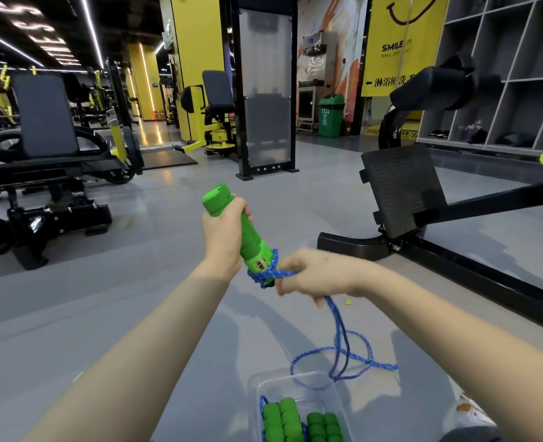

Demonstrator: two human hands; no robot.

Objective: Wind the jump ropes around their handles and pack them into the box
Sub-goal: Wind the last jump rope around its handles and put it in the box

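Note:
My left hand [224, 237] grips the green foam handles [248, 231] of a jump rope, held upright in mid-air. A few turns of blue rope [265, 274] wrap the handles' lower end. My right hand [315, 274] pinches that rope just beside the wraps. The loose blue rope [343, 355] hangs from this hand and loops on the floor and over the box edge. A clear plastic box [257, 387] sits on the floor at the bottom centre. Inside it lie two wound jump ropes with green handles [299, 421].
A black exercise machine with a textured footplate [402, 189] and a long base bar stands close on the right. Black and yellow gym machines [47, 173] fill the left. Grey floor [168, 275] stretches ahead. Cubby shelves [503, 74] line the far right wall.

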